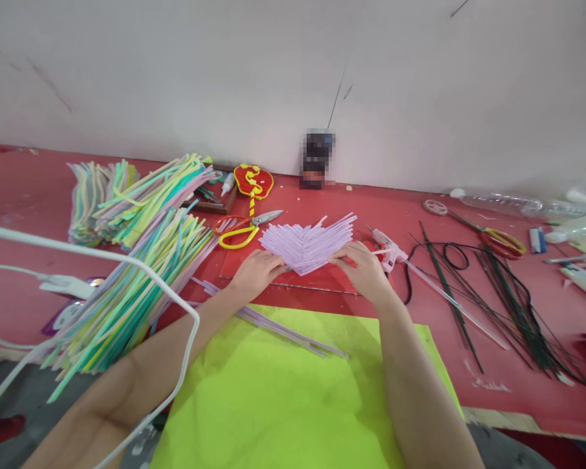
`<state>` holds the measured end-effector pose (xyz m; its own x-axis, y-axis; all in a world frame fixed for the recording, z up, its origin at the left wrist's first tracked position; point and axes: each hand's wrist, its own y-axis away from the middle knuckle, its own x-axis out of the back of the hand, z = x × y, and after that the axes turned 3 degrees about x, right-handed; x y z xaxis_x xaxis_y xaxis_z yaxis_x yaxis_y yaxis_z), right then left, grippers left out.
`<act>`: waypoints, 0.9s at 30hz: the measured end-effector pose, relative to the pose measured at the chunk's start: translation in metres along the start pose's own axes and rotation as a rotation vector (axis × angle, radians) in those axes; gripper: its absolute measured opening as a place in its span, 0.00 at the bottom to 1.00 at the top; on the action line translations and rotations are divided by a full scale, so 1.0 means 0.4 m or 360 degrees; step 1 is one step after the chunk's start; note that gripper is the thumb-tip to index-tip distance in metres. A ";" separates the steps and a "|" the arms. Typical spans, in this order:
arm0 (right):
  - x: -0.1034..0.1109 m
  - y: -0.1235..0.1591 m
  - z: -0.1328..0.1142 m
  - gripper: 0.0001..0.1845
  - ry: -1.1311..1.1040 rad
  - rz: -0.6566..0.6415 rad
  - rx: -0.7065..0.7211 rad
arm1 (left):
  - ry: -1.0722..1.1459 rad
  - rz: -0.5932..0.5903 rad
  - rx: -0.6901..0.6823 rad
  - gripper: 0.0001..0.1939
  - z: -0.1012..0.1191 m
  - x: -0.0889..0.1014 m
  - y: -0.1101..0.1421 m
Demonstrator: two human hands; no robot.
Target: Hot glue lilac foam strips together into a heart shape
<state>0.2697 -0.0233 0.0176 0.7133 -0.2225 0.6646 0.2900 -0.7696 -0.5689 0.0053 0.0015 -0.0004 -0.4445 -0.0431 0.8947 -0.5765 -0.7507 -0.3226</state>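
A lilac pipe-cleaner piece (pixel 305 246), laid in slanting rows that meet in a V, rests over a red board (pixel 317 281). My left hand (pixel 258 272) has its fingers closed at the lower left edge of this piece. At the right edge, my right hand (pixel 362 266) pinches it between thumb and fingers. A thin pale strand juts out beside the right hand; I cannot tell what it belongs to. Several loose lilac pipe cleaners (pixel 293 333) lie below the left hand, partly over a yellow-green sheet (pixel 293 397).
Bundles of coloured pipe cleaners (pixel 141 280) cover the left side, with a white cable (pixel 166 283) arching in front. Yellow-handled scissors (pixel 247 233) lie behind my left hand. To the right are a pink glue gun (pixel 393 251), dark green wires (pixel 512 312) and another pair of scissors (pixel 502 242).
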 end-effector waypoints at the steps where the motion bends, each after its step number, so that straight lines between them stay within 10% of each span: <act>1: 0.001 0.000 0.004 0.09 0.0002 0.0006 -0.0002 | -0.0009 0.0033 -0.0011 0.12 0.002 0.002 0.001; 10: 0.006 -0.002 0.017 0.10 -0.0013 0.0039 -0.0013 | 0.0149 0.0027 -0.0297 0.18 0.013 -0.003 0.002; 27: 0.014 0.000 0.026 0.13 0.0084 0.0079 -0.0048 | -0.0046 0.0014 -0.0154 0.13 -0.011 -0.009 -0.001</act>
<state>0.2802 -0.0182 0.0162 0.6916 -0.2912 0.6610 0.2353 -0.7743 -0.5874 0.0041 0.0049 -0.0047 -0.4308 -0.0692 0.8998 -0.6369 -0.6830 -0.3575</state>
